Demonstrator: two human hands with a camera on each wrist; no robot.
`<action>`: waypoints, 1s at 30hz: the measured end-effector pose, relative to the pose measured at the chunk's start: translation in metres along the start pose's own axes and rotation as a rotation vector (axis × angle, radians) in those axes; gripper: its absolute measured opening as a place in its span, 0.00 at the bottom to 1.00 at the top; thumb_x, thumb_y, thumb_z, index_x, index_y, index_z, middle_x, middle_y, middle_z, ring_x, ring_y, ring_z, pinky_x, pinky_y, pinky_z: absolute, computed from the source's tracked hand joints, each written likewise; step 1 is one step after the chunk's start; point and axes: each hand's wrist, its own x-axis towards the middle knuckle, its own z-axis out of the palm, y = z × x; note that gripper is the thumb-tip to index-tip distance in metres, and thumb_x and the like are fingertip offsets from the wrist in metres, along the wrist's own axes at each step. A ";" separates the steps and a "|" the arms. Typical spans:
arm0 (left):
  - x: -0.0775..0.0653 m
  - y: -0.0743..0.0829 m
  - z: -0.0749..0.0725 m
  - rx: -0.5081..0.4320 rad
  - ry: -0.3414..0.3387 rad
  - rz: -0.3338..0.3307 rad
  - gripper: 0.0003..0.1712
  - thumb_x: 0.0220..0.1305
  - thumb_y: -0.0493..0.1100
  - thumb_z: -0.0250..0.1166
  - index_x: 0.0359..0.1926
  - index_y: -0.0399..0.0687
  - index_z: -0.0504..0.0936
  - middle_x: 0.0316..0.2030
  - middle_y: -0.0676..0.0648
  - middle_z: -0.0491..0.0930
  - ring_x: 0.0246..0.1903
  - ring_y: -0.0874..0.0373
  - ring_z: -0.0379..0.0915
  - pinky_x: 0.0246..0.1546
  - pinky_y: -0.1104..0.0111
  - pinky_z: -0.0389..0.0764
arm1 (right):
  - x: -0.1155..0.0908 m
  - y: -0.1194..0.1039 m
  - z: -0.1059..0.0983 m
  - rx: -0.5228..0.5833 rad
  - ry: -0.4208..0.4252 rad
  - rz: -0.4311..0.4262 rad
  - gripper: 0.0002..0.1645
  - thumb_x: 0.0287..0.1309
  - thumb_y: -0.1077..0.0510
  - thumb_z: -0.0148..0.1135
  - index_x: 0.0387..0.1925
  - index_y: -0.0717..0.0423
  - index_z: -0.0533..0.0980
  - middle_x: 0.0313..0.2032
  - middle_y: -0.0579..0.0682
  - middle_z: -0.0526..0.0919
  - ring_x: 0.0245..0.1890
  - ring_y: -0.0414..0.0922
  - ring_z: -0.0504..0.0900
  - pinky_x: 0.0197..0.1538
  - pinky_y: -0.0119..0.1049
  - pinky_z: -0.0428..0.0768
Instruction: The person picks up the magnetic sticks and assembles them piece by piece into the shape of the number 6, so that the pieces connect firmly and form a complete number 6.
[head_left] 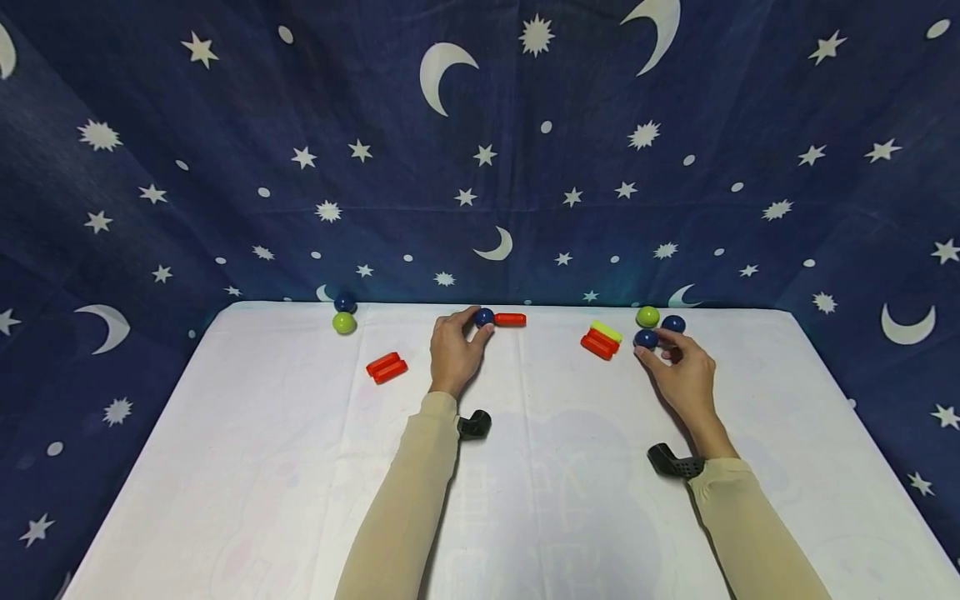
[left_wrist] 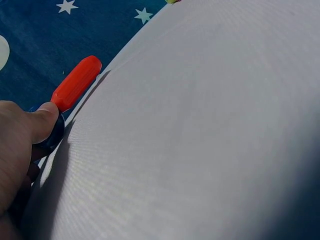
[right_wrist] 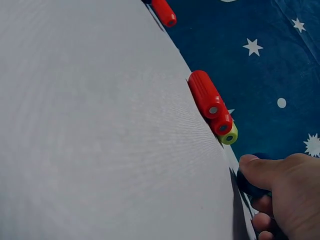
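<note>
We see left hand [head_left: 453, 358], fingers [head_left: 462, 315] pinching blue ball [head_left: 484, 317] near far edge of bench [head_left: 300, 467]; red rod [head_left: 511, 320] at ball's right, apparently touching, though fingers partly hide ball in left wrist view. We see right hand [head_left: 686, 379] pinching second blue ball [head_left: 645, 338]; green ball [head_left: 647, 317] and third blue ball [head_left: 673, 323] just beyond, two red rods [head_left: 596, 347] and yellow-green rod [head_left: 607, 331] to left
</note>
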 end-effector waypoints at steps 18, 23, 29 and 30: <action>0.000 0.001 0.000 -0.008 0.004 -0.002 0.25 0.65 0.48 0.72 0.60 0.45 0.83 0.55 0.44 0.84 0.56 0.50 0.73 0.61 0.58 0.71 | 0.013 -0.030 0.004 0.099 0.012 -0.080 0.26 0.56 0.61 0.76 0.55 0.67 0.81 0.45 0.64 0.84 0.38 0.54 0.79 0.39 0.29 0.69; 0.000 0.001 0.000 -0.003 -0.004 -0.013 0.25 0.65 0.47 0.72 0.61 0.45 0.83 0.55 0.44 0.84 0.56 0.50 0.73 0.61 0.58 0.71 | 0.019 -0.051 0.018 0.144 -0.026 -0.117 0.25 0.55 0.60 0.76 0.54 0.64 0.82 0.45 0.62 0.85 0.38 0.54 0.80 0.35 0.28 0.68; 0.000 0.002 -0.001 -0.001 -0.007 -0.019 0.25 0.65 0.47 0.72 0.61 0.45 0.83 0.55 0.44 0.83 0.56 0.50 0.73 0.61 0.58 0.71 | 0.021 -0.078 0.042 0.204 -0.085 -0.156 0.25 0.54 0.61 0.77 0.54 0.65 0.82 0.41 0.61 0.83 0.34 0.52 0.80 0.33 0.27 0.70; 0.000 0.002 -0.001 -0.002 -0.008 -0.020 0.25 0.65 0.47 0.72 0.61 0.45 0.83 0.55 0.44 0.83 0.56 0.50 0.73 0.61 0.58 0.71 | 0.021 -0.081 0.046 0.207 -0.099 -0.160 0.26 0.54 0.61 0.77 0.54 0.65 0.82 0.41 0.61 0.83 0.34 0.52 0.80 0.34 0.27 0.71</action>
